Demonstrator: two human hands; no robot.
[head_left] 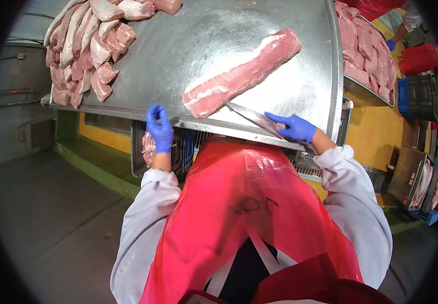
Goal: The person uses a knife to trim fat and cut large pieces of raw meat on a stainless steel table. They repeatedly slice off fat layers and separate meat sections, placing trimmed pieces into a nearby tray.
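A long pale-pink pork loin (244, 73) lies slantwise on the steel table (178, 45), its near end close to the front edge. In a blue glove, my right hand (296, 127) is closed round a knife (252, 115). The blade points left, with its tip at the loin's near end; the handle is mostly hidden in my fingers. My left hand (160, 130), also blue-gloved, is raised by the table's front edge, left of the loin and apart from it. Its fingers are loosely bent and apart, with nothing visible in them.
Many meat cuts are piled (85, 48) at the table's far left. Below the front edge stands a dark crate (139, 157) with meat scraps. A metal bin of meat (366, 55) stands on the right, near another person's gloved hand (391, 44) and a blue crate (411, 96).
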